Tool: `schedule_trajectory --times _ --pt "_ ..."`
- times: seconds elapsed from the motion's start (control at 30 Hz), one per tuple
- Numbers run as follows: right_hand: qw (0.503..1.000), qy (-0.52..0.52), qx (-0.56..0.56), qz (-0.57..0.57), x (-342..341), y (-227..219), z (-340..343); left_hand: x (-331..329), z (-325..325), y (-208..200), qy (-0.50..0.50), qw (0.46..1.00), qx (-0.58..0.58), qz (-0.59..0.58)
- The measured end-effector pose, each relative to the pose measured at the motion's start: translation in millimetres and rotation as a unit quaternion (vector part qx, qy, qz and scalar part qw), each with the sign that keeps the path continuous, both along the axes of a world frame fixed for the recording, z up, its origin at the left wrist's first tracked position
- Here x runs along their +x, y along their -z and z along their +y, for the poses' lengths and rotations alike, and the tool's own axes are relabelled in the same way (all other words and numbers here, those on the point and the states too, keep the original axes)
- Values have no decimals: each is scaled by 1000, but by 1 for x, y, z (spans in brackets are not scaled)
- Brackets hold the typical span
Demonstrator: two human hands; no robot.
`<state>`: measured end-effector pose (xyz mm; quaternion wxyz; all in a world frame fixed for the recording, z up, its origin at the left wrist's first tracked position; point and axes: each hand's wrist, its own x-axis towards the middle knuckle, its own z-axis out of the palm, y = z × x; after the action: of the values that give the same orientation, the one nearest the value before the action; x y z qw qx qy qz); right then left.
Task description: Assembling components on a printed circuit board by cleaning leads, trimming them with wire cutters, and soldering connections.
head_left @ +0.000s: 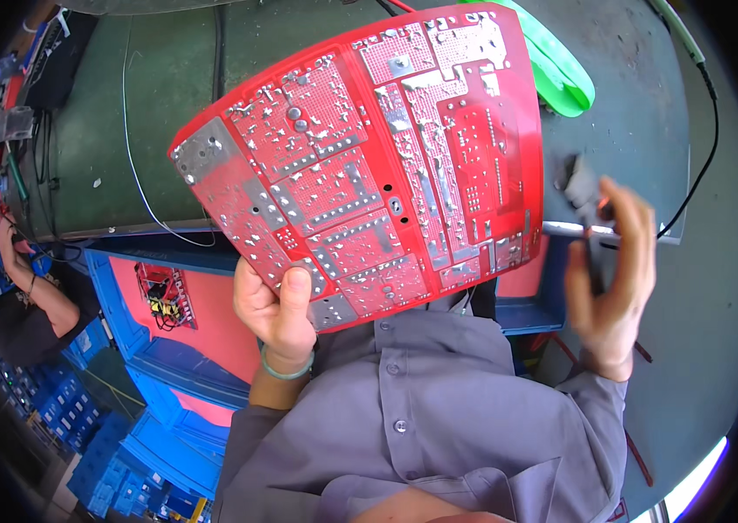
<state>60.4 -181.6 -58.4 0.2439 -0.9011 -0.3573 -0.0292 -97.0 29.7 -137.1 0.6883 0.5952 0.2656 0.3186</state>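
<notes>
A large red circuit board (399, 196), its solder side with silvery joints facing me, is held up tilted in front of my chest. My left hand (277, 309) grips its near left edge, the thumb on the soldered face and the fingers behind it. Off the board's right side, my right hand (617, 275) is closed round a small dark hand tool (594, 253) with an orange-red spot near its head. Motion blurs the tool, so its exact kind cannot be made out. It is apart from the board.
A green worktable (159, 174) lies beyond the board, with a bright green object (561, 74) at the far right. Blue bins (138, 336) with pink lining stand at the left, one containing another populated board (164, 296). A black cable (707, 166) hangs right. Another person (29, 305) sits far left.
</notes>
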Motion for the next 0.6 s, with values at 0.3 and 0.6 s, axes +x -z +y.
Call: schedule_trajectory --times 0.3,0.6 --pt "996 5 -77 -53 -18 10 16 -2 0 9 18 999 12 -38" --pt "985 21 -138 -102 -24 8 24 -1 -3 11 10 998 13 -53"
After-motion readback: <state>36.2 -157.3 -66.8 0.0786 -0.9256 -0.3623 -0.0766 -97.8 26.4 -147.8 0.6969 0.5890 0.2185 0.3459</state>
